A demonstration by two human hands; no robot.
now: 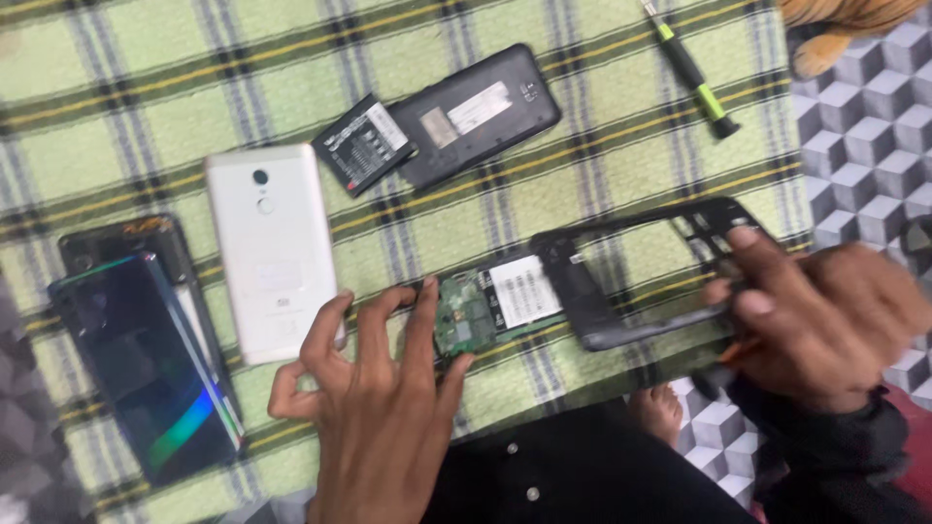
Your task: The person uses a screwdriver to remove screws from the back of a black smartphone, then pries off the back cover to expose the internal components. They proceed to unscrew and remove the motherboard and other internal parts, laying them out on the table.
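left hand point(374, 408): fingers spread, tips pinning the green circuit board point(464, 315)
right hand point(825, 320): gripping the black phone frame point(582, 291), lifted off the board

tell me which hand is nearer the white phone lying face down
Left. The left hand sits right beside the white phone, by its lower right corner; the right hand is far off, holding the black frame.

You have a white rectangular label point(524, 290) on the opened phone's board. Another white label point(479, 107) sits on the upper black phone; a dark glossy screen point(146, 374) lies far left.
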